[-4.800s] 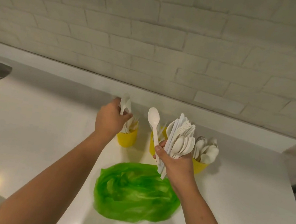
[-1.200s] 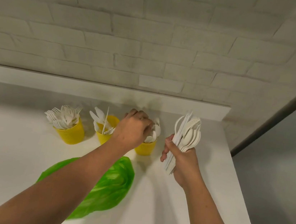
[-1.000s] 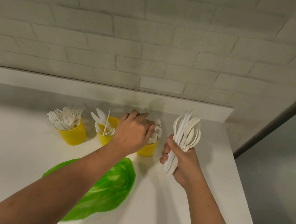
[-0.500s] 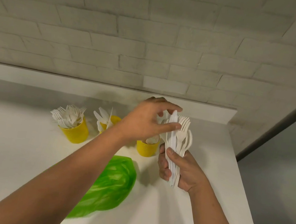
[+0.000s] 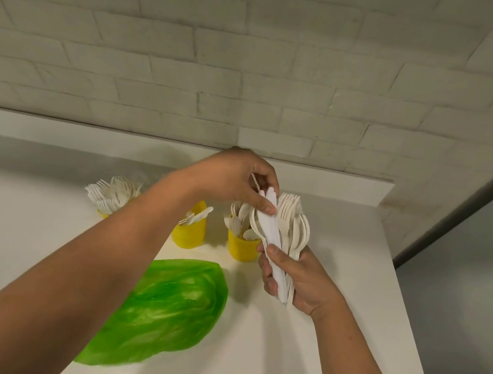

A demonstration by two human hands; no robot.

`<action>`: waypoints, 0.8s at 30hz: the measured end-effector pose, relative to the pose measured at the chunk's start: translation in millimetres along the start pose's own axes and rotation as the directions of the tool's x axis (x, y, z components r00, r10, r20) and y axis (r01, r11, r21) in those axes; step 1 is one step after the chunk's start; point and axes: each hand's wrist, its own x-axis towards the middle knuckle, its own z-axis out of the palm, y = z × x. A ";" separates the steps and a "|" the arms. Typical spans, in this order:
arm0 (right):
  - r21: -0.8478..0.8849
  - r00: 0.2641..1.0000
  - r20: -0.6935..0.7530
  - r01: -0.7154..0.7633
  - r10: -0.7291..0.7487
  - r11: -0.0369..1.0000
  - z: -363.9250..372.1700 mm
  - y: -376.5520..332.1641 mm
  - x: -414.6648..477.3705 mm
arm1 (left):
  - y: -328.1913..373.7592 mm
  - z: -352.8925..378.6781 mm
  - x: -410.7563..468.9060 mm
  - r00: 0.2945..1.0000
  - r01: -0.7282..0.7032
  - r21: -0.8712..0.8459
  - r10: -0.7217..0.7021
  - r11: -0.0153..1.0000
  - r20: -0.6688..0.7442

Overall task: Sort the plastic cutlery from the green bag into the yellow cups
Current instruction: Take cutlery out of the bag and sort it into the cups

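Presently the right hand (image 5: 299,275) is above the counter (image 5: 11,250), just past the right end of the green bag (image 5: 166,308). Its fingers and thumb are curled tight round the handles of a bundle of white cutlery (image 5: 292,224), with forks, spoons and knives standing upright. The left hand (image 5: 233,179) reaches across above the bag and pinches the top of a knife (image 5: 267,218) at the front of that bundle between thumb and fingertips. The bag lies flat and crumpled on the counter. Beyond the bag three yellow cups stand in a row. The right cup (image 5: 241,249), beyond the bag's right end, holds spoons. The middle cup (image 5: 190,237) holds white pieces I cannot tell apart. The left cup (image 5: 103,215), beyond the bag's left end and largely hidden by the left forearm, holds forks.
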 end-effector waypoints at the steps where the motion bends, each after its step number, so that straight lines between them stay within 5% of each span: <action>1: -0.005 1.000 -0.014 0.010 -0.010 1.000 0.6 0.2 0.9 | 1.6 -1.7 1.7 1.000 -0.011 0.047 0.011 0.999 0.001; 8: -0.044 0.996 -0.041 0.073 -0.075 0.996 4.2 -2.7 10.2 | 2.2 -6.0 4.1 0.996 -0.039 0.091 0.046 0.995 -0.070; 19: 0.153 0.999 0.028 -0.037 0.033 0.988 -0.4 10.1 4.4 | 6.6 -14.2 -1.7 0.998 -0.048 0.137 0.051 0.989 -0.021; 24: 0.257 0.994 0.093 -0.076 0.054 0.963 -4.9 16.0 9.2 | 8.2 -26.0 -4.8 0.998 -0.067 0.030 0.068 0.997 -0.013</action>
